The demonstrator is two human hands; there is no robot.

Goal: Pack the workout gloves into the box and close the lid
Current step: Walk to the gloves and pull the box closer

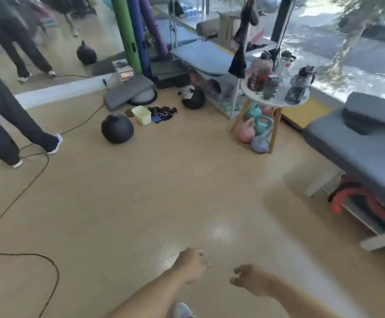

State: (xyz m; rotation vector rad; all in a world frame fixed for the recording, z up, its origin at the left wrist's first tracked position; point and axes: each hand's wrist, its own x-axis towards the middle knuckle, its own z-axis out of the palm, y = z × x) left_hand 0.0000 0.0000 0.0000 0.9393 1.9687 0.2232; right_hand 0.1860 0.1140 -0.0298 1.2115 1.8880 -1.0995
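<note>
A pale yellow open box sits on the wooden floor far ahead. Right beside it, on its right, lies a heap of dark workout gloves, some with blue parts. A small brown flat piece lies just left of the box; whether it is the lid I cannot tell. My left hand and my right hand hang low at the bottom of the view, far from the box, fingers loosely curled and apart, holding nothing.
Two black medicine balls flank the box. A black cable snakes across the floor at left, near another person's legs. A round table with bottles stands over kettlebells; a grey bench is at right.
</note>
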